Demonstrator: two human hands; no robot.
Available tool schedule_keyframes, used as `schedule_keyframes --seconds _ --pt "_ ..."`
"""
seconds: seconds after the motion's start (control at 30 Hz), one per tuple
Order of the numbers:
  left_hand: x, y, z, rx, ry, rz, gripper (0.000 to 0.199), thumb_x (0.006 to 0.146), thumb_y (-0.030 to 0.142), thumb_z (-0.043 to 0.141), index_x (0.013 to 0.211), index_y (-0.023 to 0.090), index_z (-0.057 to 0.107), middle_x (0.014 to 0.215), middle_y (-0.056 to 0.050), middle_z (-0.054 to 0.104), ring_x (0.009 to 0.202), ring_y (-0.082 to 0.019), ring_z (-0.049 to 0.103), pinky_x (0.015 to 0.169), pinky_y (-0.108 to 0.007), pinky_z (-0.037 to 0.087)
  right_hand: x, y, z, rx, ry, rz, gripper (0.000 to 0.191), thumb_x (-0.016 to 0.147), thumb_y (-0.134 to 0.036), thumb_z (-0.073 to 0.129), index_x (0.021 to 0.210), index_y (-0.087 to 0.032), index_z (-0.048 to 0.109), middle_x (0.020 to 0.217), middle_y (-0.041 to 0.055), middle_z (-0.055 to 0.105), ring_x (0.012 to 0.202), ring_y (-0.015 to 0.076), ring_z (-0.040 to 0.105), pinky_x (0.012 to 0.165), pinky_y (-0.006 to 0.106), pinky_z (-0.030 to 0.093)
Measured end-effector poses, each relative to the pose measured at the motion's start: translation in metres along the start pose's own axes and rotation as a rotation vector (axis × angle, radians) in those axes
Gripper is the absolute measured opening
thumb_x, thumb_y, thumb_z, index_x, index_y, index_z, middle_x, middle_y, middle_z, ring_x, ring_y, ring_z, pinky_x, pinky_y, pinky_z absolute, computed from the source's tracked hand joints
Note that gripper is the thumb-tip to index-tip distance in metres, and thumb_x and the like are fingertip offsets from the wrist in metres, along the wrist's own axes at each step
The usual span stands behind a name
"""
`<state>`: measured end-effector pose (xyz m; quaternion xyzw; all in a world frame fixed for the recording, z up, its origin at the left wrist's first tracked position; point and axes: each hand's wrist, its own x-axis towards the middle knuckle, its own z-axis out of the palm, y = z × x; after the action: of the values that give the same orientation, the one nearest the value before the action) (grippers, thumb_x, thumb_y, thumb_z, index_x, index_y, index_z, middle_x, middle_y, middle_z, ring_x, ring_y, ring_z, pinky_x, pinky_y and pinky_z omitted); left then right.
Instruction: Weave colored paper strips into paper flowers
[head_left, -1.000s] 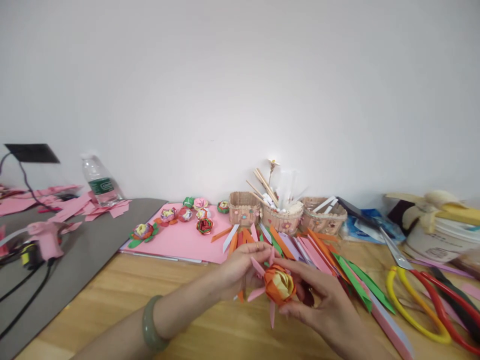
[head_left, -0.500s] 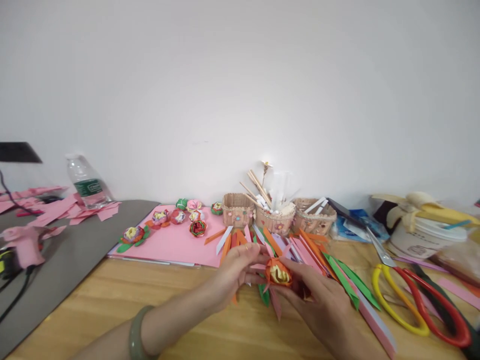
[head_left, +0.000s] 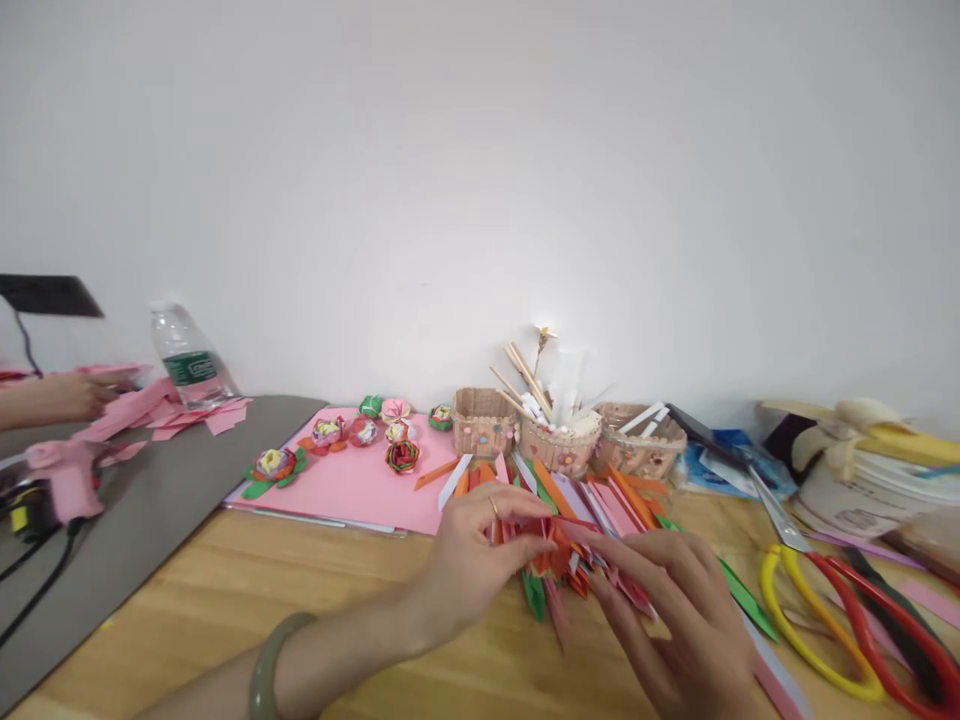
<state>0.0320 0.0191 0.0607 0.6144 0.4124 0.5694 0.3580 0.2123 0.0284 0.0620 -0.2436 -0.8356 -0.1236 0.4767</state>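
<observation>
An orange paper flower (head_left: 553,560) is held low above the table, its folded orange side towards me. My left hand (head_left: 484,545), with a ring and a green bangle, pinches its left side between thumb and fingers. From the right, the fingertips of my right hand (head_left: 671,600) grip the flower's edge by a red-pink strip; the thumb is hidden. Behind the hands lie folded paper strips (head_left: 559,490) in orange, pink, white and green. Finished paper flowers (head_left: 403,456) rest on a pink sheet (head_left: 341,490) to the left.
Three woven baskets (head_left: 484,425) with sticks and white rolls stand by the wall. At right are scissors (head_left: 825,600) and a white tub (head_left: 855,490) with banana peel. Leftward are a pink glue gun (head_left: 66,480), a bottle (head_left: 187,365) and another person's hand (head_left: 67,395).
The flower has turned, so its yellow centre no longer faces me. My right hand has shifted right and its fingers have spread more. Another person's hand has entered at far left.
</observation>
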Motion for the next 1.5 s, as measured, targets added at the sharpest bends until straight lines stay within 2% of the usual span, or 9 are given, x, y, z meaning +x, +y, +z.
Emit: schedule_keyframes --seconds 0.07,0.13,0.27,0.43,0.6,0.8,1.13,1.5 --pt "-0.003 0.001 -0.001 0.127 -0.033 0.195 0.012 0.071 0.020 0.065 0.082 0.020 0.070 0.084 -0.007 0.070 0.083 -0.019 0.061 0.079 -0.032 0.046 0.000 -0.003 0.003 -0.050 0.044 0.038 0.024 0.079 -0.011 0.056 0.101 -0.019 0.060 0.078 0.0058 0.058 0.071 0.0186 0.053 0.062 0.031 0.041" --pt "-0.004 0.003 -0.001 0.217 -0.053 0.326 0.014 0.073 0.017 0.063 0.085 0.021 0.070 0.082 -0.008 0.071 0.080 -0.019 0.061 0.077 -0.034 0.047 -0.001 -0.006 0.006 -0.074 0.061 0.043 0.023 0.078 -0.011 0.057 0.098 -0.020 0.062 0.081 0.0061 0.057 0.074 0.0194 0.052 0.065 0.033 0.040" --pt "-0.006 0.006 -0.001 0.307 -0.065 0.417 0.021 0.075 0.014 0.060 0.091 0.023 0.069 0.082 -0.007 0.072 0.079 -0.019 0.061 0.073 -0.034 0.049 0.000 -0.011 0.008 -0.058 0.077 0.027 0.026 0.077 -0.007 0.056 0.098 -0.023 0.062 0.083 0.0055 0.060 0.079 0.0200 0.051 0.069 0.034 0.040" --pt "-0.009 0.006 -0.001 0.296 0.007 0.440 0.025 0.073 0.012 0.061 0.095 0.023 0.068 0.079 -0.007 0.071 0.078 -0.019 0.061 0.069 -0.031 0.050 0.001 -0.015 0.008 0.001 0.087 0.024 0.033 0.077 -0.004 0.057 0.104 -0.021 0.061 0.088 0.0064 0.064 0.081 0.0204 0.052 0.069 0.032 0.043" --pt "-0.011 0.005 0.001 0.248 0.050 0.402 0.019 0.072 0.011 0.062 0.086 0.022 0.069 0.082 -0.007 0.071 0.078 -0.018 0.062 0.069 -0.030 0.051 -0.004 -0.016 0.012 0.060 0.051 0.037 0.041 0.077 -0.004 0.054 0.113 -0.023 0.057 0.094 0.0067 0.066 0.086 0.0206 0.055 0.071 0.033 0.047" --pt "-0.011 0.007 0.000 0.263 0.082 0.442 0.015 0.070 0.010 0.064 0.081 0.019 0.068 0.078 -0.008 0.072 0.075 -0.017 0.063 0.068 -0.029 0.052 -0.008 -0.016 0.012 0.060 0.040 0.056 0.040 0.077 -0.005 0.053 0.114 -0.021 0.056 0.097 0.0082 0.066 0.089 0.0214 0.054 0.072 0.034 0.047" --pt "-0.009 0.006 -0.001 0.255 0.067 0.432 0.016 0.071 0.010 0.064 0.082 0.020 0.067 0.080 -0.007 0.072 0.076 -0.018 0.064 0.069 -0.029 0.052 -0.002 -0.015 0.012 0.076 0.059 0.063 0.035 0.077 -0.007 0.054 0.107 -0.025 0.059 0.089 0.0057 0.065 0.085 0.0193 0.059 0.068 0.031 0.048" --pt "-0.010 0.004 0.000 0.268 0.070 0.459 0.016 0.070 0.008 0.064 0.078 0.021 0.066 0.080 -0.006 0.073 0.076 -0.017 0.062 0.068 -0.030 0.051 -0.004 -0.015 0.010 0.155 0.032 0.062 0.037 0.076 -0.003 0.053 0.109 -0.021 0.058 0.094 0.0075 0.064 0.088 0.0193 0.058 0.070 0.031 0.049"
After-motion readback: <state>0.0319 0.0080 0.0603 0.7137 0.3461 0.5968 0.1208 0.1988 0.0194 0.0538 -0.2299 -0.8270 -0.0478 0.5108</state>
